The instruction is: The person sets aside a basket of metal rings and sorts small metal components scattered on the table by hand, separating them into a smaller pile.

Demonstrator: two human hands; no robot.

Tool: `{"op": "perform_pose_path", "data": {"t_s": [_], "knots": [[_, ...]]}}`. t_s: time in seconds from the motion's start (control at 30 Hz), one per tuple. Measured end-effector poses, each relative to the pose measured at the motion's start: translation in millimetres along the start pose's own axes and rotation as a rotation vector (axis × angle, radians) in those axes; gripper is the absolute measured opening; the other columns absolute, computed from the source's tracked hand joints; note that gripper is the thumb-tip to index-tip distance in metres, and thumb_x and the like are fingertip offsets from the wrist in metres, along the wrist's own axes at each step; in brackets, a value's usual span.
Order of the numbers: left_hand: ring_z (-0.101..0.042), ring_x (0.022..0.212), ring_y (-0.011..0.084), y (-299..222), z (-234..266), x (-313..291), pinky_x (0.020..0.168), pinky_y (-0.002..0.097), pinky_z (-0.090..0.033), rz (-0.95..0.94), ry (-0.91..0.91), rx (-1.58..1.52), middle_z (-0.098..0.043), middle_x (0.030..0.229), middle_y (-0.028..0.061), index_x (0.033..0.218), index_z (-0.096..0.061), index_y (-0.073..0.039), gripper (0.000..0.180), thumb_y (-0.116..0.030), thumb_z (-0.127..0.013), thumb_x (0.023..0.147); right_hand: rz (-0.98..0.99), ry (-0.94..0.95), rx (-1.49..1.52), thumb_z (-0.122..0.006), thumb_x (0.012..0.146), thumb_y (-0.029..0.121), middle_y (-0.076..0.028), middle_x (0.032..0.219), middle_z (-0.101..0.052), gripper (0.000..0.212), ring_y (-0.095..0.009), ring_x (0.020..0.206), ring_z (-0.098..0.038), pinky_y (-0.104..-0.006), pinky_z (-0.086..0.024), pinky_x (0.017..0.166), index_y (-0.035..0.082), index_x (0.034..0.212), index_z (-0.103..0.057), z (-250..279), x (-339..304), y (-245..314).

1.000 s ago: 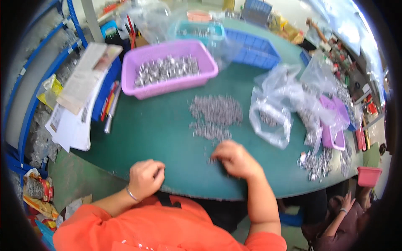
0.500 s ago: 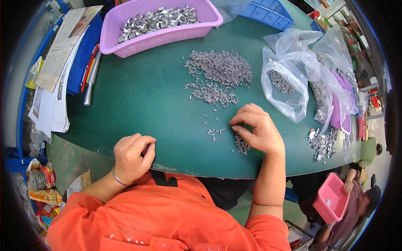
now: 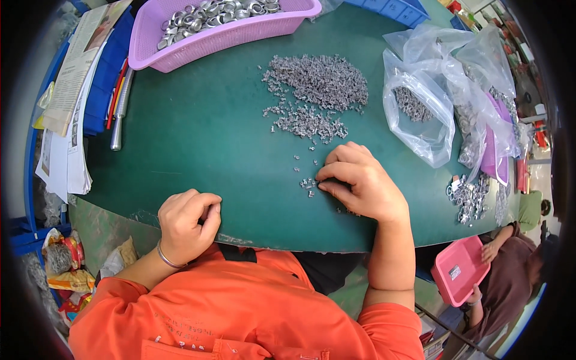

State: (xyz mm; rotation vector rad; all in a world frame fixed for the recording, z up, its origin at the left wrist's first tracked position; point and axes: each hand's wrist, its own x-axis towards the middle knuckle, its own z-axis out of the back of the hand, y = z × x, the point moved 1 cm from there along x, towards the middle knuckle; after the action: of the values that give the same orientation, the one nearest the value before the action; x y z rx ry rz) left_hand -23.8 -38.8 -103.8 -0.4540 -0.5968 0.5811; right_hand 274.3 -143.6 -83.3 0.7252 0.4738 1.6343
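Right hand [image 3: 363, 183] shifted left against parts since half second ago — thumb and fingertips now at right edge of loose parts [image 3: 308, 185], so these look within pinching reach. Its fingers bent, tips nearly together; cannot tell if part sits between. Left hand [image 3: 189, 221] at table [image 3: 180, 144] edge, curled closed, nothing visible in it. Smaller heap [image 3: 309, 123] beyond loose parts, bigger heap [image 3: 315, 81] farther — all grey.
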Motion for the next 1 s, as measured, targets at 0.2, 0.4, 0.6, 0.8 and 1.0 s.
{"op": "perform_pose_path", "data": {"t_s": [0.2,0.4,0.6,0.8,1.0], "knots": [[-0.051,0.052,0.0221,-1.5,-0.1,-0.7,0.051,0.0339,-0.038,0.009,0.002,-0.02,-0.051,0.062,0.0066,0.083,-0.066,-0.003,0.013,0.007,-0.071,0.077,-0.028,-0.017,-0.05,-0.077,0.079,0.008,-0.004,0.081,-0.06,0.008,-0.027,0.081,-0.057,-0.0379,-0.044,0.077,0.007,0.085,-0.072,5.1,-3.5,-7.2],[-0.054,0.052,0.023,-1.5,-0.1,-1.7,0.05,0.0348,-0.04,0.001,-0.004,0.002,-0.054,0.062,0.0052,0.084,-0.067,-0.005,0.014,0.004,-0.072,0.075,-0.117,-0.18,-0.022,-0.072,0.077,-0.001,-0.008,0.085,-0.064,0.013,-0.031,0.084,-0.061,-0.0395,-0.048,0.076,0.004,0.089,-0.07,12.1,-10.9,-13.2],[-0.054,0.052,0.023,-1.2,0.4,-2.8,0.051,0.0347,-0.04,0.0,-0.009,0.0,-0.054,0.062,0.005,0.083,-0.067,-0.006,0.014,0.004,-0.073,0.075,-0.055,-0.082,-0.018,-0.073,0.077,0.001,-0.008,0.084,-0.063,0.013,-0.03,0.082,-0.061,-0.0408,-0.048,0.076,0.005,0.089,-0.071,7.3,-6.9,-8.3],[-0.054,0.053,0.0231,-0.8,0.4,-1.3,0.051,0.0348,-0.041,0.006,-0.007,-0.001,-0.054,0.062,0.0048,0.084,-0.067,-0.006,0.014,0.003,-0.073,0.075,-0.048,-0.058,-0.016,-0.074,0.077,0.003,-0.008,0.086,-0.063,0.015,-0.03,0.084,-0.06,-0.0409,-0.048,0.078,0.005,0.092,-0.071,4.6,-4.0,-11.4],[-0.054,0.054,0.024,-1.3,-0.4,-2.1,0.051,0.0354,-0.041,0.003,-0.005,-0.003,-0.054,0.063,0.0051,0.083,-0.067,-0.006,0.013,0.002,-0.073,0.075,-0.024,-0.004,-0.05,-0.074,0.076,0.004,-0.007,0.087,-0.063,0.014,-0.029,0.085,-0.06,-0.0395,-0.047,0.077,0.006,0.09,-0.072,7.7,-5.6,-8.4]]}}
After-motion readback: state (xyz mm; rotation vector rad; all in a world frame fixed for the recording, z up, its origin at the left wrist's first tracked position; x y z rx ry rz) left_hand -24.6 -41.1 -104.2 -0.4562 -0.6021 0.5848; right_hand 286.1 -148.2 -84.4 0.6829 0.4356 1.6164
